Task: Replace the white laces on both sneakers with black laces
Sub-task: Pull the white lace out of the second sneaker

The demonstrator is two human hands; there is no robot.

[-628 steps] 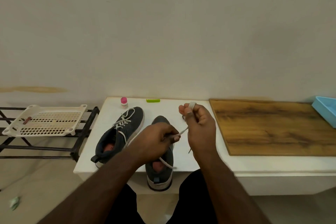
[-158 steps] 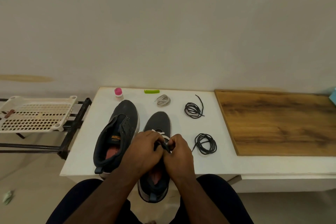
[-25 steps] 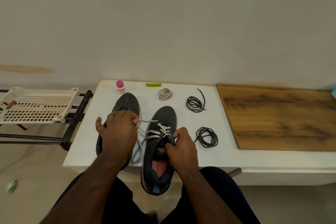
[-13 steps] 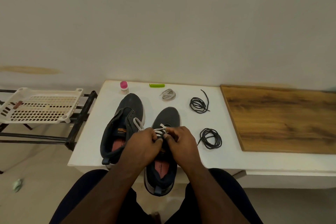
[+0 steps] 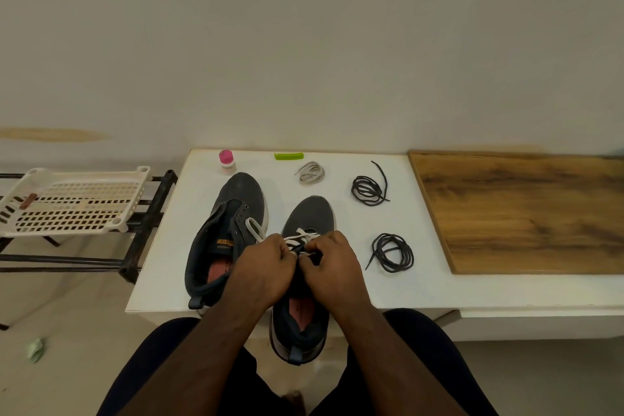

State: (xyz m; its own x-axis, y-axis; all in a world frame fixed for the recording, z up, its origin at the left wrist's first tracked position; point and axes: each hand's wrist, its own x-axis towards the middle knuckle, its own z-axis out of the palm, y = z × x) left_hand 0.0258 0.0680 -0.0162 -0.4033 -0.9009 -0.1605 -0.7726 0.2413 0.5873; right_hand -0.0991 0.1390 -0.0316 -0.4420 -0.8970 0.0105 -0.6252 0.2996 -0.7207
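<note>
Two dark grey sneakers stand on the white table (image 5: pixel 189 267). The left sneaker (image 5: pixel 236 209) has no lace. The right sneaker (image 5: pixel 312 216) still carries a white lace (image 5: pixel 302 236) across its upper eyelets, and its heel hangs over the table's front edge. My left hand (image 5: pixel 266 267) and my right hand (image 5: pixel 332 268) meet over the right sneaker's tongue, both pinching the white lace; a loop of it trails left onto the other shoe. A removed white lace (image 5: pixel 311 173) lies coiled at the back. Two coiled black laces (image 5: pixel 369 188) (image 5: pixel 391 252) lie right of the shoes.
A small pink-capped bottle (image 5: pixel 226 161) and a green clip (image 5: pixel 288 156) sit at the table's back edge. A wooden board (image 5: pixel 526 209) covers the surface to the right. A white plastic tray (image 5: pixel 71 201) rests on a black rack at the left.
A second ago my left hand was out to the left pulling the lace while the right held the shoe. Both hands have come together over the right sneaker's eyelets.
</note>
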